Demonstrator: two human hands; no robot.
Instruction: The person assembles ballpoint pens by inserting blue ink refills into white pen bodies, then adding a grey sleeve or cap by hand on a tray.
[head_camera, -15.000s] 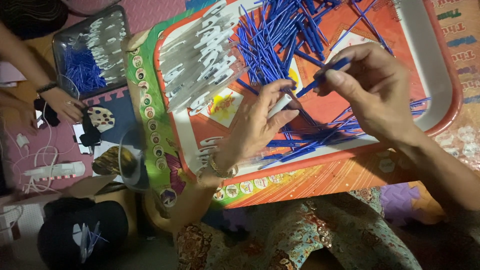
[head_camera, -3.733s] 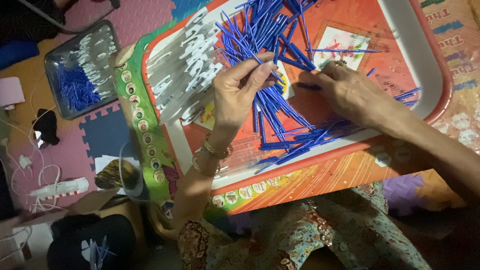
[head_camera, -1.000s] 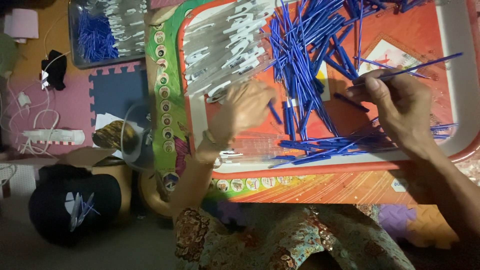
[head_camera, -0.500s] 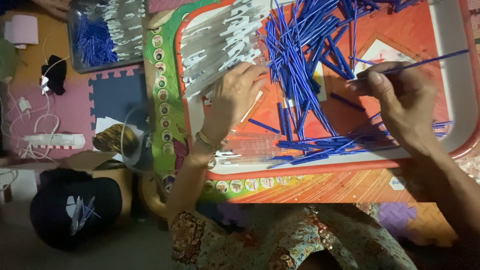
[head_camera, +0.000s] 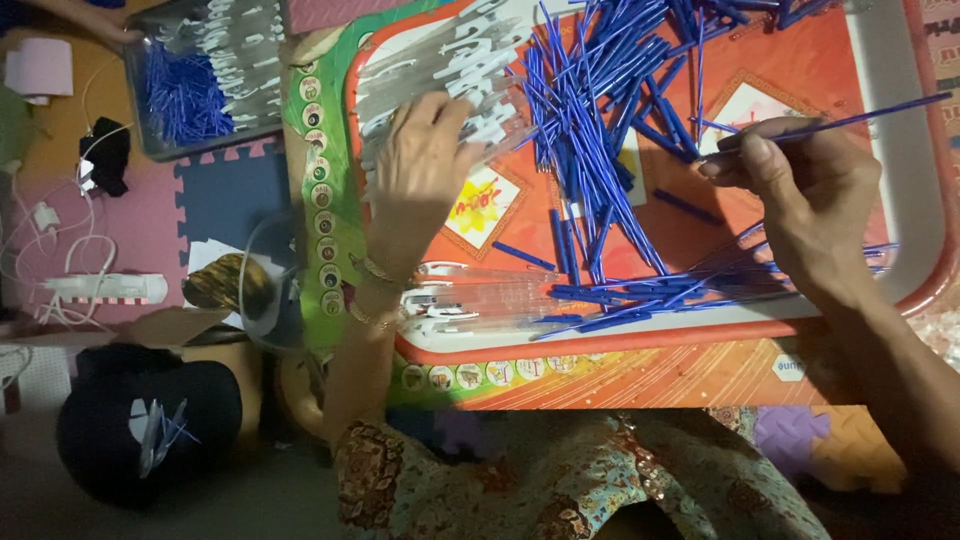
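Observation:
A red tray with a white rim (head_camera: 905, 200) holds a heap of thin blue pen refills (head_camera: 590, 110) and a pile of clear pen barrels with white clips (head_camera: 440, 65). My right hand (head_camera: 800, 190) pinches one blue refill (head_camera: 860, 115) that points up to the right. My left hand (head_camera: 415, 170) reaches over the clear barrels at the tray's left side, fingers spread on them; whether it grips one is hidden. A row of assembled clear pens (head_camera: 500, 300) lies along the tray's near edge.
A dark tray (head_camera: 190, 80) with more blue refills and clear barrels sits at the upper left on foam floor mats. A white power strip with cables (head_camera: 100, 288) and a black cap (head_camera: 140, 420) lie at left. My patterned clothing fills the bottom.
My left hand has moved left from the blue refills onto the clear barrel pile. My right hand keeps holding the same blue refill, nearly still.

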